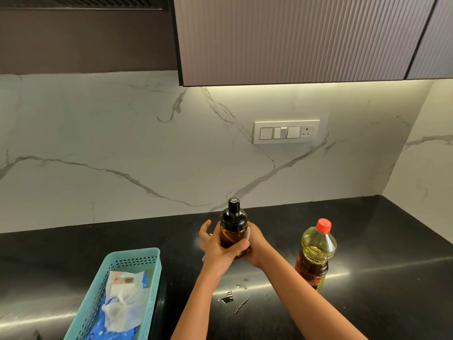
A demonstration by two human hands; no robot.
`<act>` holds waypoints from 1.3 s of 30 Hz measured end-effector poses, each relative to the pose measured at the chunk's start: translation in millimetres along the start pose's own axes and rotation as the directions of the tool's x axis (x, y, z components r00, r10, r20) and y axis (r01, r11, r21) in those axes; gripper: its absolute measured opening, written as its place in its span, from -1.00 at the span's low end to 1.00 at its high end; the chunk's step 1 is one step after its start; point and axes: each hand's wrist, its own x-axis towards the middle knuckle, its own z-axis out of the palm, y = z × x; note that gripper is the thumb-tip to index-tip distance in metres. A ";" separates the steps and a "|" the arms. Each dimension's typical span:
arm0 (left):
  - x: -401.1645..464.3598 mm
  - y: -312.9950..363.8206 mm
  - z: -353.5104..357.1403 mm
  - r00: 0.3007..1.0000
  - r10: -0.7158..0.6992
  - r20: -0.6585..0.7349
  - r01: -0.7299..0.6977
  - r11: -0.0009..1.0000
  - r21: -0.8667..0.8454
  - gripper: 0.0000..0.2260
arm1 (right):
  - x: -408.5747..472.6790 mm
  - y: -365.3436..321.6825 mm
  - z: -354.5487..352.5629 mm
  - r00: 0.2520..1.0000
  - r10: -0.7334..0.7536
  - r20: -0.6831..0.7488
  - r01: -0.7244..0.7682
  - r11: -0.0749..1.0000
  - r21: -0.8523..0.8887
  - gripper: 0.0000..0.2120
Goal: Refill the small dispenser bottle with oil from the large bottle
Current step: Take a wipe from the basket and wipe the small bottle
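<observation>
The small dispenser bottle (232, 233) has amber glass and a black pump cap, and it stands upright near the back of the black counter. My left hand (218, 251) wraps its body from the left, thumb across the front. My right hand (255, 244) holds it from the right and behind, its fingers mostly hidden by the bottle. The large oil bottle (315, 253) stands to the right, apart from my hands. It is clear plastic with yellow oil, a red cap that is on, and a dark label.
A teal plastic basket (137, 261) with a wipes packet and a crumpled tissue sits at the front left. Wet streaks (232, 298) lie on the counter (380, 303) below my hands. A marble backsplash carries a switch panel (286, 132). A cabinet hangs overhead.
</observation>
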 end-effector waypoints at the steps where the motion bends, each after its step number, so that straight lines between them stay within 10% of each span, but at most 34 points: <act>1: 0.5 -2.0 -2.8 1.000 0.015 -0.005 -0.014 0.998 0.055 -0.40 | 0.6 2.6 0.5 1.000 0.020 0.006 -0.020 1.000 -0.009 -0.73; 7: 12.1 -18.4 -21.4 0.997 -0.005 0.079 -0.009 0.986 0.169 -0.27 | 4.7 8.5 -1.4 0.984 0.137 0.117 -0.120 0.982 -0.146 -0.73; 11: 19.4 -20.7 -32.6 0.976 -0.062 0.209 0.074 0.996 -0.051 -0.52 | 4.8 11.2 3.3 0.974 0.177 0.140 -0.140 0.960 -0.244 -0.70; 17: 20.6 -21.4 -36.1 0.985 -0.026 0.172 0.070 0.964 -0.258 -0.38 | 13.5 17.0 7.1 0.982 0.083 -0.171 -0.154 0.874 -0.462 -0.69; 21: 28.5 -25.2 -47.4 0.972 0.017 0.234 0.056 0.952 -0.300 -0.35 | 13.1 4.7 -2.4 0.929 -0.064 -0.366 0.015 0.991 -0.135 -0.63; 25: 29.8 -27.7 -53.2 0.930 0.006 0.367 0.090 0.966 -0.244 -0.44 | 10.7 -8.6 -10.7 0.972 -0.218 -0.087 0.226 0.969 0.097 -0.56; 29: 31.8 -30.9 -49.8 0.898 -0.015 0.439 0.098 0.981 -0.167 -0.54 | 9.0 -6.7 -4.8 0.977 -0.137 0.166 0.132 0.990 0.041 -0.48; 39: 33.1 -44.9 -38.1 0.945 -0.062 0.320 0.118 0.980 -0.158 -0.56 | 13.5 4.1 11.4 0.990 -0.130 0.052 0.134 0.986 -0.099 -0.46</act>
